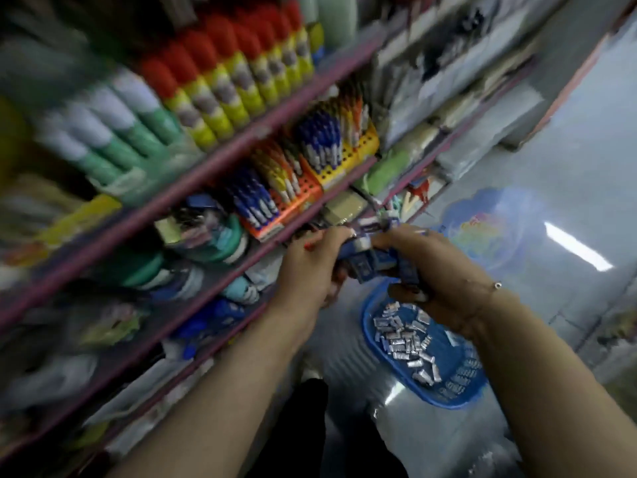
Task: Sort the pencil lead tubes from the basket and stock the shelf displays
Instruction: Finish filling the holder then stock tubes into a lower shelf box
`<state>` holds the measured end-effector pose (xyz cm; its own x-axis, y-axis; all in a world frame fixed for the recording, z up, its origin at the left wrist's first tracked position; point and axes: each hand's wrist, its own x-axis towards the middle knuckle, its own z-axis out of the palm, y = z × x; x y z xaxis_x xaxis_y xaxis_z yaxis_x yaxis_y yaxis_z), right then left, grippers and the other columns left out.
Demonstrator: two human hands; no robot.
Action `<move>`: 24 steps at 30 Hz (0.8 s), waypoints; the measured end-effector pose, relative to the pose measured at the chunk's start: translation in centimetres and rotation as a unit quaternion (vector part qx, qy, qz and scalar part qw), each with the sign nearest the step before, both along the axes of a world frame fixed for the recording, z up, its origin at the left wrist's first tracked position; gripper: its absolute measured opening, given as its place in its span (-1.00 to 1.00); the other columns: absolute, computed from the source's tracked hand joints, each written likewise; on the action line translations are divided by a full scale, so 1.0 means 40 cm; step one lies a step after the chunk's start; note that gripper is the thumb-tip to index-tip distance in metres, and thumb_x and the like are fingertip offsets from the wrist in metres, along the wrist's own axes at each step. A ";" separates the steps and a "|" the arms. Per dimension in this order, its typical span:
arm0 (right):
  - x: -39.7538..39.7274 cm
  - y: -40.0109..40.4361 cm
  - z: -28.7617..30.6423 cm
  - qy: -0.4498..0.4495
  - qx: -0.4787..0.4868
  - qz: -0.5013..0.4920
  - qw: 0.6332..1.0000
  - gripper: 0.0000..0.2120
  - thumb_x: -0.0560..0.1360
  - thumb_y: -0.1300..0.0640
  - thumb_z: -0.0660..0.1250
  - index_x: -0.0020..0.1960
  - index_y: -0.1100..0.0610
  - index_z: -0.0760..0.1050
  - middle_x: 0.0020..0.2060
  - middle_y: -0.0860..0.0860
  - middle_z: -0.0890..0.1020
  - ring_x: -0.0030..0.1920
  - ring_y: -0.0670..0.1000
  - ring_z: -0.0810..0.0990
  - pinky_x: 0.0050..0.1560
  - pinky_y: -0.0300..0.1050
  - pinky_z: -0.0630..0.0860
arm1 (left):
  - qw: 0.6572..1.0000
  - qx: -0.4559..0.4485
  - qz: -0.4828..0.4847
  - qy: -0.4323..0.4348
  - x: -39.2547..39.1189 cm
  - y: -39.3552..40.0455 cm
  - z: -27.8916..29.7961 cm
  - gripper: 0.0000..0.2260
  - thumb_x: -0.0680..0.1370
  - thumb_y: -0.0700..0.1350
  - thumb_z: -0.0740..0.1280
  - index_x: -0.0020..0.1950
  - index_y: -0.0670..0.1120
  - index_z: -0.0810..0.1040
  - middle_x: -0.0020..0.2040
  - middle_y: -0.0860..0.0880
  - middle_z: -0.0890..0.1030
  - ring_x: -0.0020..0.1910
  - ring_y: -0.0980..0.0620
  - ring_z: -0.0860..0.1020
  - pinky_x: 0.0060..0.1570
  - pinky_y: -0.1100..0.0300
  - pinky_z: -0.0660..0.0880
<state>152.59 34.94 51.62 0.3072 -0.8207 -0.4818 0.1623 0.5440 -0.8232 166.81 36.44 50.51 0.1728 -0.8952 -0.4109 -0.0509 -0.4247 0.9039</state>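
Both hands are raised in front of the shelves, holding a bundle of blue pencil lead tubes (374, 262) between them. My left hand (310, 267) grips the bundle's left end, fingers curled round it. My right hand (434, 281) grips the right end from above. Below the hands, a blue basket (458, 398) holds several small silver-grey lead tubes (403, 334) scattered across its bottom. The frame is blurred by motion.
A purple-edged shelf unit (213, 167) fills the left side. It carries red-capped glue bottles (234, 81), green-and-white bottles (113, 132), and orange and yellow pen display racks (310, 167). The basket sits on a silvery corrugated surface (348, 367). Glossy floor (551, 167) lies to the right.
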 end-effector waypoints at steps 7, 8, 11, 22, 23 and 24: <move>0.256 0.072 0.234 -0.015 0.013 0.217 0.976 -0.96 0.45 0.31 0.27 -0.18 0.24 0.43 -0.42 0.17 0.47 -0.64 -0.05 0.29 -0.64 -0.34 0.22 | 0.992 -0.050 0.098 0.063 0.260 0.219 0.240 -0.81 0.47 0.05 0.40 -0.08 -0.05 0.53 -0.46 0.01 0.48 -0.62 0.14 0.36 -0.59 0.39 0.25; 0.302 0.085 0.245 -0.005 0.016 0.232 0.973 -0.95 0.45 0.29 0.27 -0.16 0.25 0.40 -0.43 0.18 0.48 -0.64 -0.04 0.33 -0.64 -0.33 0.24 | 0.986 -0.056 0.142 0.066 0.291 0.249 0.253 -0.78 0.46 0.03 0.41 -0.08 -0.08 0.48 -0.45 0.00 0.47 -0.63 0.15 0.35 -0.61 0.41 0.22; 0.450 0.138 0.278 0.021 0.019 0.275 0.961 -0.94 0.45 0.24 0.25 -0.18 0.23 0.40 -0.42 0.15 0.52 -0.55 0.02 0.40 -0.54 -0.27 0.21 | 0.952 -0.063 0.292 0.068 0.395 0.341 0.273 -0.72 0.41 0.02 0.46 -0.18 -0.09 0.40 -0.41 -0.06 0.43 -0.62 0.14 0.34 -0.65 0.39 0.19; 0.993 0.469 0.291 -0.003 0.059 0.396 0.916 -0.87 0.48 0.25 0.27 0.00 0.25 0.50 -0.13 0.27 0.62 -0.23 0.18 0.60 -0.35 -0.07 0.59 | 0.858 -0.105 0.491 -0.108 0.815 0.714 0.291 -0.67 0.44 0.14 0.39 -0.29 -0.04 0.36 -0.50 0.10 0.37 -0.50 0.13 0.38 -0.44 0.30 0.33; 1.043 0.497 0.295 -0.023 0.078 0.388 0.918 -0.88 0.48 0.25 0.27 0.00 0.25 0.49 -0.16 0.25 0.64 -0.27 0.14 0.62 -0.41 -0.13 0.57 | 0.851 -0.107 0.495 -0.138 0.862 0.736 0.294 -0.68 0.46 0.12 0.38 -0.30 -0.04 0.35 -0.50 0.11 0.38 -0.51 0.18 0.37 -0.47 0.37 0.31; 1.093 0.522 0.299 -0.048 0.093 0.375 0.921 -0.93 0.49 0.26 0.26 -0.05 0.25 0.48 -0.23 0.21 0.65 -0.34 0.10 0.62 -0.47 -0.18 0.53 | 0.846 -0.111 0.496 -0.164 0.909 0.755 0.296 -0.69 0.48 0.10 0.37 -0.31 -0.03 0.35 -0.48 0.10 0.38 -0.50 0.20 0.39 -0.47 0.40 0.31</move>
<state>196.31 55.83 63.57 0.8029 -0.2667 -0.5332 -0.2490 0.6626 -0.7064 203.16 66.63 62.37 0.9556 -0.2924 -0.0358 -0.0332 -0.2277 0.9732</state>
